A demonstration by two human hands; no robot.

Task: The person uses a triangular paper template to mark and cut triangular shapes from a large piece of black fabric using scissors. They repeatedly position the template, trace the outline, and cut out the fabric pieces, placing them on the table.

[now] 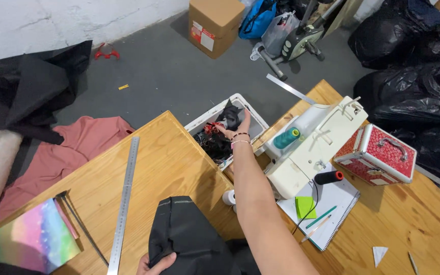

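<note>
My right hand [235, 127] reaches out over the white plastic bin [204, 118] on the floor beyond the table, fingers closed on a small red object [211, 128] among black scraps. Bracelets circle that wrist. My left hand [155, 265] rests at the table's near edge and pinches the black fabric [184, 234] lying on the wooden table [169, 158].
A long steel ruler [125, 196] lies left of the fabric, beside an iridescent sheet [31, 239]. A white sewing machine [311, 145] with teal thread, a notebook [327, 211], a red case [378, 153] stand right. Pink and black cloth, a cardboard box [215, 25], black bags lie on the floor.
</note>
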